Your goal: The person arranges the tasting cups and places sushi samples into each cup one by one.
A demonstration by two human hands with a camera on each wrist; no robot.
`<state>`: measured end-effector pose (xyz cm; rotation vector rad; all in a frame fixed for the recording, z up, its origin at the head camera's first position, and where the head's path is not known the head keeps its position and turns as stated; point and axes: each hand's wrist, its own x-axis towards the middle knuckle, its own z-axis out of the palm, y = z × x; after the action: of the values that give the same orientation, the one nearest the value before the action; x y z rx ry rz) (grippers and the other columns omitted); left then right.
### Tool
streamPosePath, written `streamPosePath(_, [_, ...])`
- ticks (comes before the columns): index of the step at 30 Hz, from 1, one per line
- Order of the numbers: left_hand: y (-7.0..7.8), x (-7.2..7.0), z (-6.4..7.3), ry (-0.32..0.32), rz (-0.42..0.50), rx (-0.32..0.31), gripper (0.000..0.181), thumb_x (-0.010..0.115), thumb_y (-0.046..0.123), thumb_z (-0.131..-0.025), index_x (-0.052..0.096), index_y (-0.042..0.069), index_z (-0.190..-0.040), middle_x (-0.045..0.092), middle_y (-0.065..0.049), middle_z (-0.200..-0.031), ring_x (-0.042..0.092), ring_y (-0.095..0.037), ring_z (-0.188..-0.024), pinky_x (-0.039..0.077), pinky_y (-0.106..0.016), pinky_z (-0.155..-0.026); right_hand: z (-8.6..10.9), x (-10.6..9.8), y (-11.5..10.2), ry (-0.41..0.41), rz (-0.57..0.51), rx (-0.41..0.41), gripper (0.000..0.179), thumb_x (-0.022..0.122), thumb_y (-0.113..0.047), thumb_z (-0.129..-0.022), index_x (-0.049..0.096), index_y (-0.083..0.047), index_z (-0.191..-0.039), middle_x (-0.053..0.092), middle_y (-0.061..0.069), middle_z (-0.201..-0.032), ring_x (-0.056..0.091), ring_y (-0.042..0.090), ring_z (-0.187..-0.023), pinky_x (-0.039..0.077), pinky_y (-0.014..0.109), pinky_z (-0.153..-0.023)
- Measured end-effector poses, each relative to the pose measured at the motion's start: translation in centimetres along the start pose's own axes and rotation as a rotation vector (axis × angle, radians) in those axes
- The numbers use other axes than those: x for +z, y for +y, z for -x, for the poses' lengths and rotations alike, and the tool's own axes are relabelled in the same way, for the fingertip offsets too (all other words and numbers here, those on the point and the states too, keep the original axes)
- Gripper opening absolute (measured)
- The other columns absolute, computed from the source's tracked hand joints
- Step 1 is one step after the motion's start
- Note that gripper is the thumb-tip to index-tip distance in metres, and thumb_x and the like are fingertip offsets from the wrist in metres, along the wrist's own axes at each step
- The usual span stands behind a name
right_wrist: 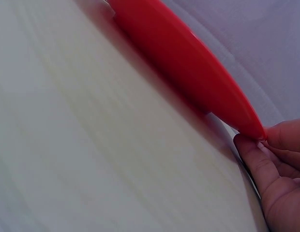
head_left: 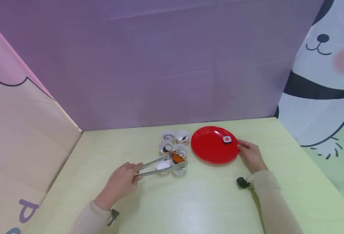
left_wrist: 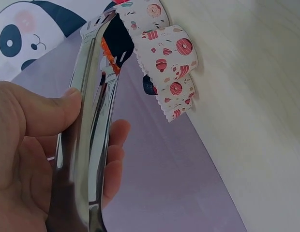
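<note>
My left hand [head_left: 121, 181] grips a pair of metal tongs [left_wrist: 94, 130] with fork-like tips. Between the tips is a toy sushi piece [head_left: 177, 159], orange on top with a dark wrap, held over the paper cups. The cups [left_wrist: 167, 55] are white with red donut and sweet prints. Several of them stand in two columns, and some hold round toy sushi rolls [head_left: 167, 148]. My right hand [head_left: 251, 156] pinches the right rim of a red plate [head_left: 211, 148] between thumb and fingers. A white, square-looking sushi roll [head_left: 227, 139] with a red centre lies on the plate.
The pale wooden table [head_left: 177, 204] ends at a purple backdrop [head_left: 166, 65]. Printed panels stand at the left and right, the right one with a panda [head_left: 321, 65]. A small black object [head_left: 242, 182] sits by my right wrist.
</note>
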<state>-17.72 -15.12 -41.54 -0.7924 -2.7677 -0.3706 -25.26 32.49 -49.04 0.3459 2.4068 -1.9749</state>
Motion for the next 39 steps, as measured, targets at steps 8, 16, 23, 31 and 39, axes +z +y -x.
streamPosePath(8, [0.05, -0.01, 0.0, -0.015, -0.016, -0.006, 0.037, 0.075, 0.011, -0.076, 0.065, 0.001, -0.11, 0.065, -0.002, -0.078, 0.047, -0.009, -0.064, 0.042, -0.021, -0.058, -0.02, -0.04, 0.08, -0.002, -0.01, 0.0, 0.051, 0.042, -0.024, -0.101, 0.032, -0.001, -0.144, 0.035, 0.02, -0.146, 0.044, 0.023, -0.123, 0.046, 0.013, -0.085])
streamPosePath(16, [-0.06, 0.25, 0.22, -0.013, -0.01, -0.006, 0.038, 0.076, 0.012, -0.076, 0.065, 0.001, -0.111, 0.067, -0.003, -0.081, 0.049, -0.01, -0.066, 0.044, -0.022, -0.059, -0.03, -0.04, 0.12, -0.001, 0.012, -0.013, 0.05, 0.042, -0.023, -0.1, 0.032, 0.001, -0.144, 0.036, 0.021, -0.145, 0.048, 0.017, -0.118, 0.046, 0.012, -0.085])
streamPosePath(23, [-0.11, 0.6, 0.4, -0.021, 0.009, -0.031, 0.039, 0.075, 0.011, -0.076, 0.065, 0.001, -0.112, 0.066, 0.0, -0.079, 0.049, -0.008, -0.066, 0.044, -0.022, -0.059, -0.11, -0.1, 0.17, -0.005, 0.007, -0.006, 0.051, 0.043, -0.024, -0.1, 0.033, 0.0, -0.144, 0.036, 0.021, -0.146, 0.046, 0.019, -0.12, 0.046, 0.012, -0.085])
streamPosePath(31, [-0.09, 0.7, 0.51, -0.023, 0.011, -0.044, 0.038, 0.075, 0.011, -0.076, 0.065, 0.002, -0.111, 0.065, 0.0, -0.077, 0.048, -0.008, -0.065, 0.042, -0.02, -0.058, -0.19, -0.1, 0.16, -0.005, 0.0, 0.003, 0.051, 0.043, -0.024, -0.1, 0.032, 0.0, -0.144, 0.035, 0.021, -0.146, 0.045, 0.023, -0.124, 0.046, 0.014, -0.086])
streamPosePath(39, [-0.15, 0.45, 0.36, -0.003, 0.011, -0.021, 0.037, 0.075, 0.01, -0.076, 0.065, 0.002, -0.11, 0.065, 0.0, -0.077, 0.049, -0.009, -0.065, 0.044, -0.021, -0.058, -0.2, -0.13, 0.22, -0.012, 0.01, -0.003, 0.051, 0.042, -0.023, -0.101, 0.032, 0.0, -0.144, 0.035, 0.021, -0.146, 0.043, 0.026, -0.125, 0.046, 0.013, -0.085])
